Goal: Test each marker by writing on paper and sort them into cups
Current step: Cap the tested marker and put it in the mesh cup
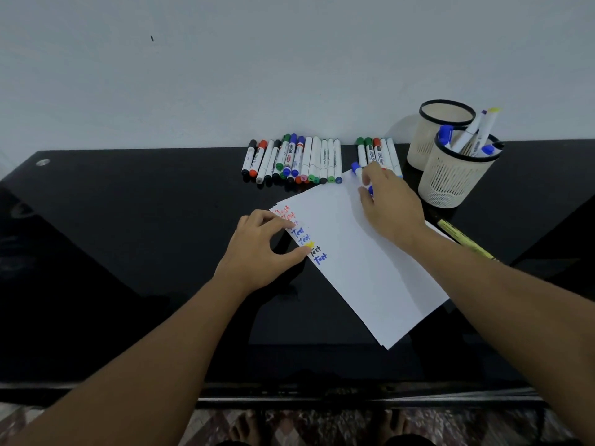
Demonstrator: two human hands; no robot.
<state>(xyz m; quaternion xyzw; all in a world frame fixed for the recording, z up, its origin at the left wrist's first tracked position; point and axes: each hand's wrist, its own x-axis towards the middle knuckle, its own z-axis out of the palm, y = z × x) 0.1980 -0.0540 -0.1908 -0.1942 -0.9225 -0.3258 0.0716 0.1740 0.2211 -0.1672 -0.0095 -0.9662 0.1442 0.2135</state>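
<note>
Head view: a black glossy table (128, 252) spans the frame, set against a pale wall. A stack of white paper (360, 262) lies at an angle right of centre, its upper-left edge bearing the word "Test" written several times in red, blue and black, with a yellow mark among them.

Left hand (260, 249), centre frame, rests on the paper's left edge, fingers loosely bent, fingertips and thumb pressing the sheet; it holds nothing.

Right hand (391, 204), right of centre, has its fingers curled round a blue-capped marker (356, 169) above the paper's upper corner.

Along the table's far edge lie two rows of markers: a larger row (291, 160) at upper centre and a smaller row (376, 152) just beyond the right hand.

Upper right: two cream mesh cups with black rims. The rear cup (431, 136) shows no contents; the front cup (450, 178) holds several markers.

A yellow highlighter (463, 238) lies on the table at the right, beside the paper.
</note>
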